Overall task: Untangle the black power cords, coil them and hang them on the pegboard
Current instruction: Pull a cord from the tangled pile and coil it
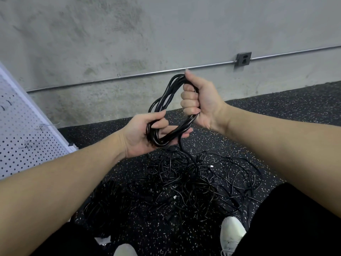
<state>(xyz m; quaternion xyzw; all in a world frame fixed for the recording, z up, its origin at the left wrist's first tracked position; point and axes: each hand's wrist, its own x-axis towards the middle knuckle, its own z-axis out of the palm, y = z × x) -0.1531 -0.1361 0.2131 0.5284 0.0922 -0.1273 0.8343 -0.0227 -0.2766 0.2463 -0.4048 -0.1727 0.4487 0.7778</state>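
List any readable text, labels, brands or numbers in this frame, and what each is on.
None readable.
Coiled cord, held by the left hand and right hand: no visible print.
Cord pile on the floor: plugs show no legible marking.
Wall outlet: no label visible.
Pegboard: bare holes and hooks, no signs.
White shoe: no logo readable.

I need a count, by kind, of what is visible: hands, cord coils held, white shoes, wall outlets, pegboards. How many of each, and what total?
Hands: 2, left, right
Held cord coil: 1
White shoes: 2
Wall outlet: 1
Pegboard: 1
Total: 7
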